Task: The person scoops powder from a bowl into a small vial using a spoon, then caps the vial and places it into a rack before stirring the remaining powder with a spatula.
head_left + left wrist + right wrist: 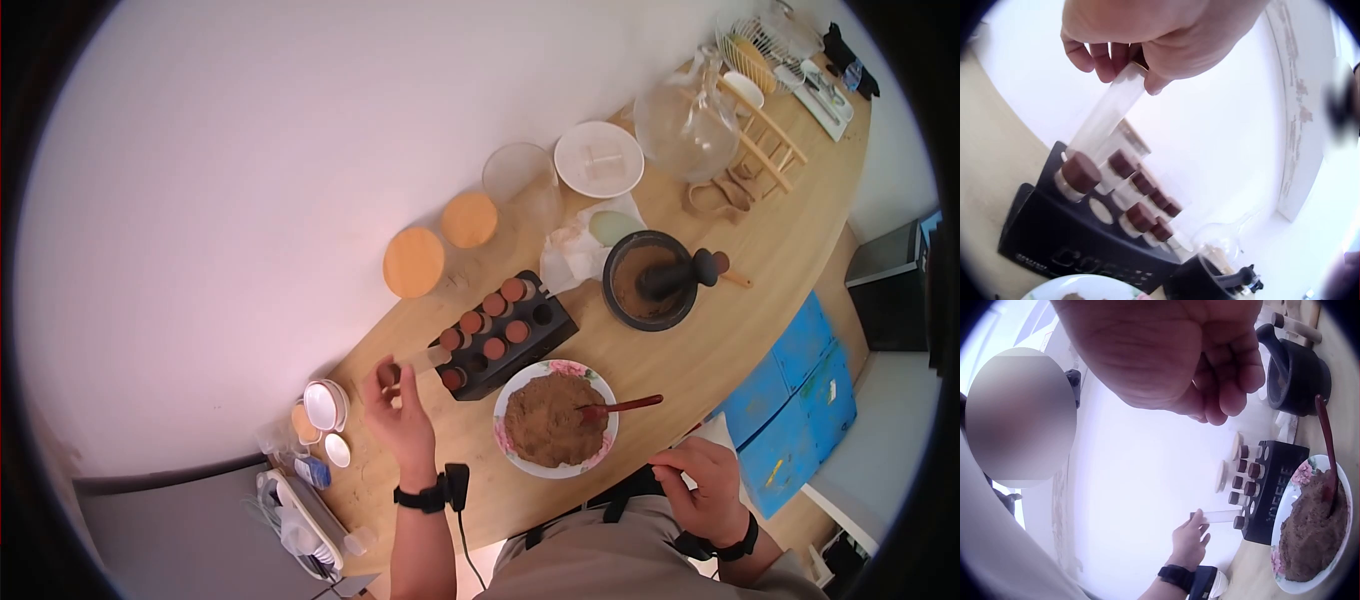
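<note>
My left hand (401, 420) pinches a clear capped tube (1107, 111) near its top, the tube slanting with its lower end at the back corner of a black rack (532, 353) lettered COFFEE. Several brown-capped tubes (1138, 219) stand in the rack's holes. My right hand (702, 485) hangs at the table's front edge, fingers loosely curled and holding nothing. Between the hands sits a flowered plate (507, 453) heaped with brown powder (548, 425); a dark red spoon (632, 403) is stuck in it.
Right of the rack stands a black mortar (612, 300) with its pestle (685, 276). Wooden-lidded jars (414, 262), a white plate (600, 180) and a large glass vessel (690, 125) line the wall. Small white bowls (322, 405) and a filled tray (300, 530) lie at left.
</note>
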The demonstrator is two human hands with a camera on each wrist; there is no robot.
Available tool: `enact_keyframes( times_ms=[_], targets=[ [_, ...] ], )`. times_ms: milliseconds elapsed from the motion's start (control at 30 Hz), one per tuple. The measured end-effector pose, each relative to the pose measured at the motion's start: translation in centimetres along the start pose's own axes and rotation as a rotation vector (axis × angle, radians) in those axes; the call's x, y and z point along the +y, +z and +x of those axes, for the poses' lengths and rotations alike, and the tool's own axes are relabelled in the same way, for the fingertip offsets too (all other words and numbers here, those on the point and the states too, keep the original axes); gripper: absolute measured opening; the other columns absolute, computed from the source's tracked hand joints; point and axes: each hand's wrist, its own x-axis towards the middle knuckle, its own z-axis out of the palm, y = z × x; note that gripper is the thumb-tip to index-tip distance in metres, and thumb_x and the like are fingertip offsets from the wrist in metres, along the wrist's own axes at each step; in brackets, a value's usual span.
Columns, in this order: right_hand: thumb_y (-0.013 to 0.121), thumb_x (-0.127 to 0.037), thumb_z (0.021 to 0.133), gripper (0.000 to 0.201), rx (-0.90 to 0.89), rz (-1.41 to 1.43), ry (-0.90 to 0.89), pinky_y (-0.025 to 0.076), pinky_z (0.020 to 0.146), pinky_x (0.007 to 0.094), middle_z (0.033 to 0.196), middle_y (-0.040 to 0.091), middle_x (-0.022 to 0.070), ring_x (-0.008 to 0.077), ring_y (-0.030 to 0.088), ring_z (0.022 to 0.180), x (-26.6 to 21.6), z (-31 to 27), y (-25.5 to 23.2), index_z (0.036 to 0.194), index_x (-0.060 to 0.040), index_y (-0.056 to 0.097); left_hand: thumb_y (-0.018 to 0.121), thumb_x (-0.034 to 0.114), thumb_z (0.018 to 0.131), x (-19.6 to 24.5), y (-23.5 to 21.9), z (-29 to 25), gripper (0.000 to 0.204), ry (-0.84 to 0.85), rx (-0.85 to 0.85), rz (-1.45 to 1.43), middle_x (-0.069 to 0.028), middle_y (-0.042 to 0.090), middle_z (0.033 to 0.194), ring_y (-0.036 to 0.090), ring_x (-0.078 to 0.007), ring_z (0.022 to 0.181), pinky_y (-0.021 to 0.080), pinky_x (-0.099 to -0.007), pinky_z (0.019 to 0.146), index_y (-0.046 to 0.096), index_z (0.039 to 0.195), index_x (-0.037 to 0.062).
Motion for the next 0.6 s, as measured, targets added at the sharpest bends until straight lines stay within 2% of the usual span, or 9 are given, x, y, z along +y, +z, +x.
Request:
enact_keyframes(
  times_ms=[67, 167, 200, 267, 300, 367, 400, 467, 600],
  targets=[
    [0.079, 0.003, 0.086, 0.016, 0.007, -0.018, -0.011, 0.045, 0.054, 0.0374, 0.073, 0.064, 0.0084, 0.0275, 0.061, 0.061, -0.8, 0.1, 0.3, 0.100, -0.0061, 0.076, 0.076, 0.001, 0.099, 2.6, -2.3, -1.0, 0.023, -0.057, 0.020, -0.156, 0.0012, 0.059, 0.091, 0.057, -0.0095, 0.088, 0.048, -0.0255, 0.078, 0.070, 0.121, 0.0002],
    [0.079, -0.005, 0.090, 0.025, -0.123, -0.057, 0.003, 0.053, 0.063, 0.0392, 0.090, 0.069, 0.0109, 0.0308, 0.067, 0.072, -2.0, 0.4, 0.9, 0.114, -0.0060, 0.074, 0.076, -0.006, 0.095, 5.3, -5.0, -3.7, 0.026, -0.180, -0.273, -0.328, 0.0031, 0.052, 0.089, 0.050, -0.0077, 0.082, 0.046, -0.0240, 0.078, 0.072, 0.120, -0.0009],
    [0.080, -0.010, 0.092, 0.031, -0.172, -0.041, 0.039, 0.056, 0.068, 0.0405, 0.097, 0.070, 0.0122, 0.0325, 0.070, 0.079, -2.9, 0.9, 1.6, 0.122, -0.0063, 0.073, 0.076, -0.006, 0.095, 6.3, -5.4, -4.7, 0.026, -0.193, -0.275, -0.355, 0.0031, 0.052, 0.089, 0.050, -0.0077, 0.082, 0.046, -0.0240, 0.078, 0.072, 0.120, -0.0009],
    [0.081, -0.020, 0.094, 0.047, -0.224, -0.124, -0.024, 0.058, 0.079, 0.0427, 0.106, 0.068, 0.0141, 0.0350, 0.071, 0.094, -4.4, 1.7, 3.5, 0.136, -0.0075, 0.066, 0.078, -0.006, 0.093, 7.9, -6.0, -6.6, 0.028, -0.202, -0.580, -0.487, 0.0028, 0.054, 0.090, 0.051, -0.0080, 0.081, 0.045, -0.0241, 0.076, 0.073, 0.120, 0.0000],
    [0.081, -0.020, 0.094, 0.047, -0.226, -0.155, -0.025, 0.058, 0.079, 0.0427, 0.106, 0.068, 0.0141, 0.0350, 0.071, 0.094, -4.8, 1.9, 4.7, 0.136, -0.0075, 0.066, 0.080, -0.004, 0.092, 7.7, -5.9, -7.4, 0.031, -0.101, -0.654, -0.511, 0.0015, 0.059, 0.094, 0.054, -0.0083, 0.081, 0.045, -0.0240, 0.074, 0.074, 0.123, 0.0011],
    [0.081, -0.026, 0.095, 0.050, -0.295, -0.088, -0.231, 0.057, 0.084, 0.0445, 0.112, 0.066, 0.0152, 0.0371, 0.069, 0.102, -5.0, 2.4, 6.7, 0.138, -0.0066, 0.063, 0.079, -0.005, 0.093, 8.9, -6.1, -8.2, 0.033, -0.111, -0.722, -0.571, 0.0013, 0.058, 0.094, 0.055, -0.0083, 0.085, 0.046, -0.0240, 0.075, 0.073, 0.125, 0.0001],
    [0.081, -0.026, 0.095, 0.050, -0.300, -0.113, -0.247, 0.057, 0.084, 0.0445, 0.112, 0.066, 0.0152, 0.0371, 0.069, 0.102, -5.0, 2.4, 7.0, 0.138, -0.0066, 0.063, 0.079, -0.006, 0.093, 9.3, -6.4, -8.3, 0.035, -0.117, -0.794, -0.594, 0.0012, 0.057, 0.095, 0.057, -0.0083, 0.088, 0.046, -0.0239, 0.076, 0.072, 0.127, -0.0010],
    [0.080, -0.026, 0.096, 0.047, -0.518, -0.079, -0.168, 0.057, 0.083, 0.0431, 0.111, 0.065, 0.0146, 0.0354, 0.067, 0.098, -5.4, 2.5, 7.6, 0.134, -0.0045, 0.063, 0.080, -0.004, 0.094, 9.1, -7.2, -7.9, 0.036, -0.102, -0.773, -0.632, 0.0002, 0.062, 0.100, 0.059, -0.0081, 0.090, 0.047, -0.0240, 0.076, 0.072, 0.129, 0.0001],
    [0.081, -0.026, 0.097, 0.044, -0.524, 0.075, -0.131, 0.056, 0.078, 0.0397, 0.105, 0.063, 0.0115, 0.0303, 0.065, 0.092, -7.0, 2.9, 8.9, 0.130, -0.0029, 0.063, 0.080, -0.002, 0.095, 7.9, -8.6, -7.2, 0.037, -0.093, -0.781, -0.722, -0.0007, 0.066, 0.107, 0.059, -0.0085, 0.092, 0.047, -0.0236, 0.076, 0.072, 0.131, 0.0012]
  ],
)
